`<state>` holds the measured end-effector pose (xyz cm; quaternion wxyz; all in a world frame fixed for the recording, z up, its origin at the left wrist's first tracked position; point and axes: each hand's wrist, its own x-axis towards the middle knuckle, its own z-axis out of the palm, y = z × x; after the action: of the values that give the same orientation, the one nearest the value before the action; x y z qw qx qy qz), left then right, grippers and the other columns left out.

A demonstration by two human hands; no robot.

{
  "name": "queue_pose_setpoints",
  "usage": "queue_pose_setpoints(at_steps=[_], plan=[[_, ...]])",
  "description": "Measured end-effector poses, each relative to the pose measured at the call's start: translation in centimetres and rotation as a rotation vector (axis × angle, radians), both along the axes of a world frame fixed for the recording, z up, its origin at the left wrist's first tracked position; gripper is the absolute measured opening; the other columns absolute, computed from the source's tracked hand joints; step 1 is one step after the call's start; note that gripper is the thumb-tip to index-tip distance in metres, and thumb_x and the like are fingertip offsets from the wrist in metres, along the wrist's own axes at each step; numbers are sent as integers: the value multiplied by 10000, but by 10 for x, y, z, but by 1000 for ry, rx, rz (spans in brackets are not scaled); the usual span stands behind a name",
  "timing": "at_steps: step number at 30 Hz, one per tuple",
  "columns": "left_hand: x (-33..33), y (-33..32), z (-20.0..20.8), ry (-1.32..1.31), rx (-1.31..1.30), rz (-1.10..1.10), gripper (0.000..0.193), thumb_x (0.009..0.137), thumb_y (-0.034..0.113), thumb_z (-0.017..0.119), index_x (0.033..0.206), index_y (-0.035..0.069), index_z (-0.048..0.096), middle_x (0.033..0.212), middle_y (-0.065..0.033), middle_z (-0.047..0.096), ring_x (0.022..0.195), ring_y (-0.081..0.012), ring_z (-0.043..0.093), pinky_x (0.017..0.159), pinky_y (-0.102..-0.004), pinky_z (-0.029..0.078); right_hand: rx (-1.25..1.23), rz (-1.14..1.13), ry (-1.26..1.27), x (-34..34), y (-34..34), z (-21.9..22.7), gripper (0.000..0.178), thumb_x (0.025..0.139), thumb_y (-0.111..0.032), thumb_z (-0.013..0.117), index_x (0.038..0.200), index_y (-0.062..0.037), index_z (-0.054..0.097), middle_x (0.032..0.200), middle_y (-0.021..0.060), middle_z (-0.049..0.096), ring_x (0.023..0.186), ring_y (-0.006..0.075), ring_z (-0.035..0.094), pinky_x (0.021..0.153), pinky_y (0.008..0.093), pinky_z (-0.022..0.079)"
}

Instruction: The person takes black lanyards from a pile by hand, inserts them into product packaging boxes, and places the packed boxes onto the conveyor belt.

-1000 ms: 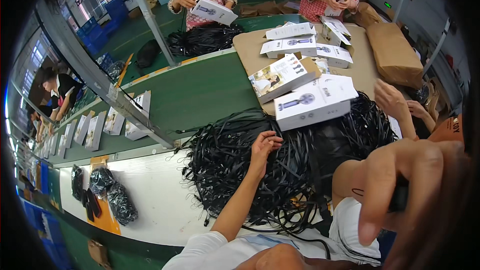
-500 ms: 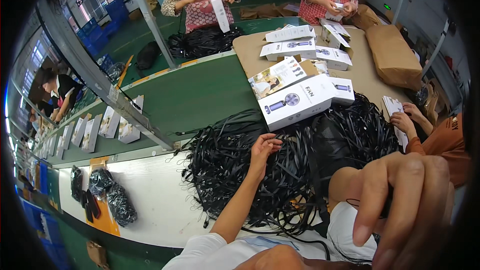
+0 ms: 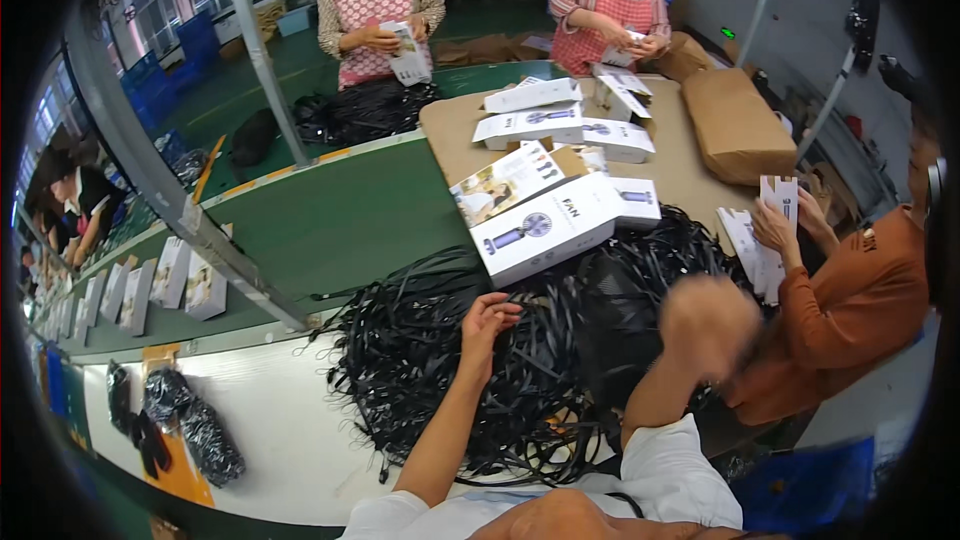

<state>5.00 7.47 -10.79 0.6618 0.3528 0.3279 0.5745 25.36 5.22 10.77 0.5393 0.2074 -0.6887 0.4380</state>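
Many black straps (image 3: pixel 450 385) lie heaped on the white table (image 3: pixel 290 430) under the left hand (image 3: pixel 482 332), its fingers (image 3: pixel 487 304) half curled with nothing visible in them, and the right hand (image 3: pixel 710 328), too blurred to tell its fingers' opening or hold. Just beyond, a white box (image 3: pixel 550 227) shows dark lettering and a purple fan picture; farther off, more printed boxes (image 3: pixel 530 124) lie on brown cardboard (image 3: pixel 447 140).

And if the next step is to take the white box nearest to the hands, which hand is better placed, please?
Probably the left hand: loosely curled over the black straps, it is just short of the box. The right hand is blurred and farther from it.
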Motion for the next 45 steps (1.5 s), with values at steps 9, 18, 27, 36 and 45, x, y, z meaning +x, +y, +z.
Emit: queue_pose_setpoints(at_steps=[9,18,27,36,45], plan=[[-7,-6,-1,91,29,110,223,864,13,429,1081,23,477,967,-100,610,816,-138,580,759,-256,453,-316,-1853,-545,55,174,-136,203,775,39,488,942,0,597,901,189,601,868,355,568,771,407,444],[8,-8,7,227,280,357,269,829,-49,442,1086,25,465,1009,-86,570,894,-151,544,800,-279,439,-698,-1592,-889,84,195,-183,375,805,-374,588,890,-11,627,791,176,640,767,310,626,664,408,460],[-20,-27,51,1228,791,566,886,650,240,769,1333,36,242,1416,-197,242,1333,-383,154,1061,-530,45,-1269,-615,-329,17,63,-63,235,779,-226,665,879,-30,583,697,-6,584,555,50,535,453,176,392],[-81,-92,90,969,432,280,640,546,40,702,1142,32,468,1066,-91,550,969,-200,526,855,-287,397,-837,-475,-663,20,0,-24,357,913,-378,481,853,-33,552,668,36,538,538,68,448,477,203,334],[-85,-134,65,449,137,-60,705,602,135,763,1203,8,416,1109,-108,532,1049,-168,504,918,-282,372,576,-882,-1586,0,-27,-30,60,695,-41,567,701,-24,624,783,129,597,805,285,605,636,344,514]])
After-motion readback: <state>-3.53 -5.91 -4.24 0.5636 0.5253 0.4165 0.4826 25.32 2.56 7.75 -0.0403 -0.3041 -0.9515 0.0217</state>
